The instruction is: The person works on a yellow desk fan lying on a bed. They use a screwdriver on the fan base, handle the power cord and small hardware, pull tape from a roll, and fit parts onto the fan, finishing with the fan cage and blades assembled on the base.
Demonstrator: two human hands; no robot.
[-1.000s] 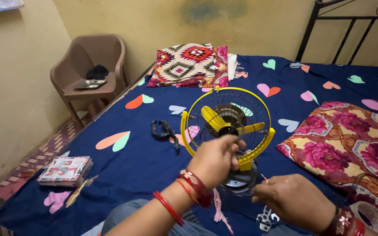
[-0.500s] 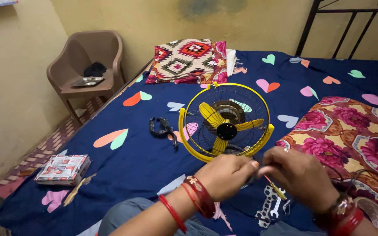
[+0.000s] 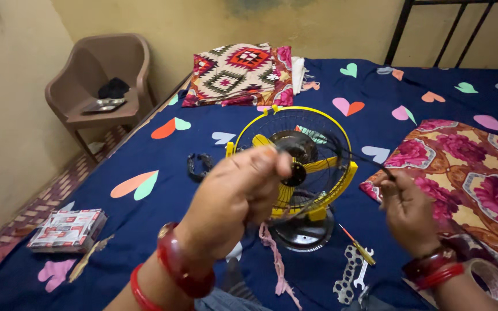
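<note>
My left hand [image 3: 243, 193] is raised in front of a small yellow table fan [image 3: 341, 173], fingers pinched on one end of a thin black wire [image 3: 347, 152]. The wire runs across the fan's black wire guard to my right hand [image 3: 407, 210], which pinches the other end just right of the fan. The fan stands on its dark round base [image 3: 309, 233] on the blue bedsheet [image 3: 145, 150] with coloured hearts. Both wrists wear red bangles.
A yellow-handled screwdriver [image 3: 357, 246], a flat multi-hole wrench [image 3: 347, 275] and a tape roll [image 3: 494, 281] lie near my right hand. A pink cloth strip [image 3: 275, 262], a black object [image 3: 199, 165], a box [image 3: 67, 230], two pillows [image 3: 237, 75] [image 3: 474, 173] and a brown chair [image 3: 108, 80] are around.
My hands, close together in front of the fan base, have risen and drawn apart, stretching the black wire between them across the fan.
</note>
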